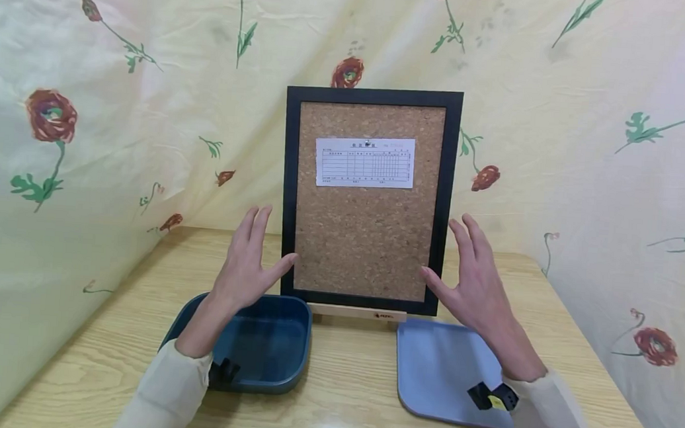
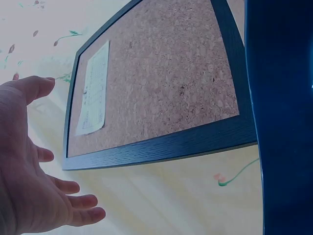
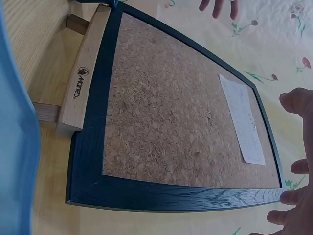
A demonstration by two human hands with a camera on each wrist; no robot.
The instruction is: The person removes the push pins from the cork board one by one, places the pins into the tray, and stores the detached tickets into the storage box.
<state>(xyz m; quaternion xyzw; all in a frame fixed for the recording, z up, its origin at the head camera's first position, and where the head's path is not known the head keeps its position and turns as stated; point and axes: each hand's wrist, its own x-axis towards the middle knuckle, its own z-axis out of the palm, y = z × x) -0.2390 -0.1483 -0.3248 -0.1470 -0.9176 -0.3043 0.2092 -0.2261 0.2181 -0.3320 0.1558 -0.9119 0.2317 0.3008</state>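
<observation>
A black-framed cork board (image 1: 364,242) stands upright on a small wooden easel (image 1: 356,312) in the middle of the table. A printed paper form (image 1: 365,164) is fixed to its upper half by a pin near the form's top edge. My left hand (image 1: 246,263) hovers beside the board's left side, fingers spread and thumb toward the frame. On the opposite side my right hand (image 1: 477,283) is raised in a mirrored pose, its thumb overlapping the frame in the head view. Neither hand holds anything; the right wrist view shows the right fingers (image 3: 293,196) apart from one another.
Below my left forearm sits a dark blue tray (image 1: 268,341) with raised walls. A lighter blue, shallow tray (image 1: 439,373) lies under my right forearm. Flower-printed cloth (image 1: 148,94) hangs behind and along both sides of the wooden table (image 1: 343,380).
</observation>
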